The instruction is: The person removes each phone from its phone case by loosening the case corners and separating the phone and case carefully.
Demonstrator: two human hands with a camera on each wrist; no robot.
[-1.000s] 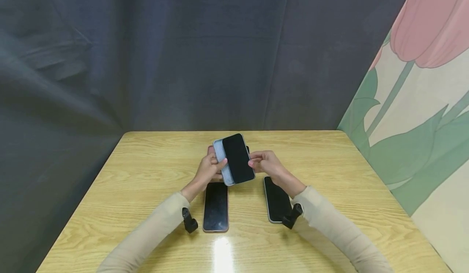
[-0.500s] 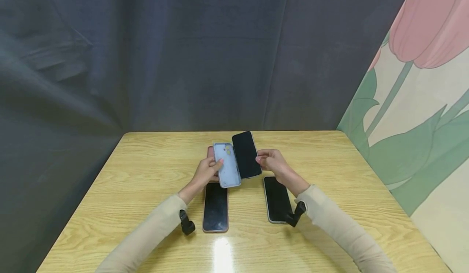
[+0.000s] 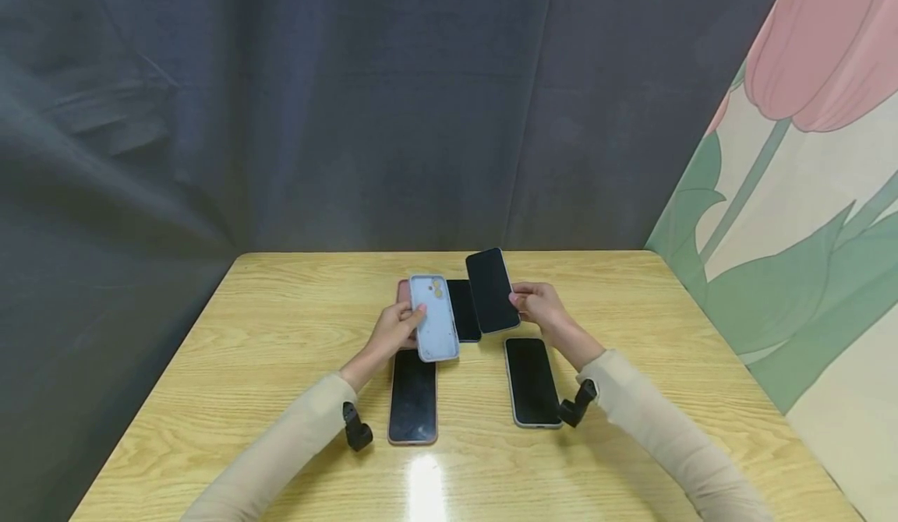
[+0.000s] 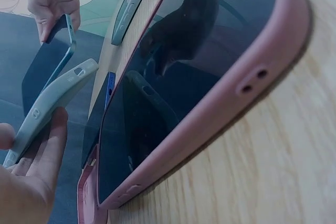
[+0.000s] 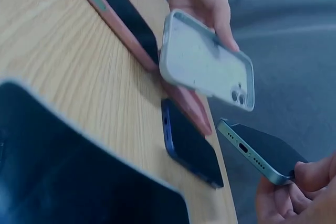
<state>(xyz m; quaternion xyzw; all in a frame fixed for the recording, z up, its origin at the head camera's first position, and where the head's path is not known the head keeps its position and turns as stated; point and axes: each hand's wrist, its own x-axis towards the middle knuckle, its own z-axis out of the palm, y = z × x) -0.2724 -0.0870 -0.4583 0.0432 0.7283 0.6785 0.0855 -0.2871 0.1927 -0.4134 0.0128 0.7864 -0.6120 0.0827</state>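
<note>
In the head view my left hand (image 3: 391, 329) grips a light blue phone case (image 3: 439, 332), its hollow inside and camera cutout facing up. My right hand (image 3: 542, 308) pinches a bare phone (image 3: 493, 291) by its right edge, dark screen up, tilted slightly. Case and phone are apart, both raised over the table. In the right wrist view the phone's bottom edge (image 5: 249, 153) shows its charging port, and the empty case (image 5: 205, 59) is held by the left fingers. Behind the case lies a dark phone (image 3: 463, 312) with a blue edge, beside a pink phone case (image 3: 403, 291), both partly hidden.
A phone in a pink case (image 3: 414, 397) lies below the left hand. Another phone with a pale border (image 3: 532, 382) rests near the right wrist. The wooden table (image 3: 281, 350) ends at a dark curtain (image 3: 393, 117); a flower-painted wall (image 3: 786, 273) stands to the right.
The phone has come out of the light blue case and moved to the right with my right hand. My left hand keeps the case, now fully uncovered; the blue-edged phone behind shows more.
</note>
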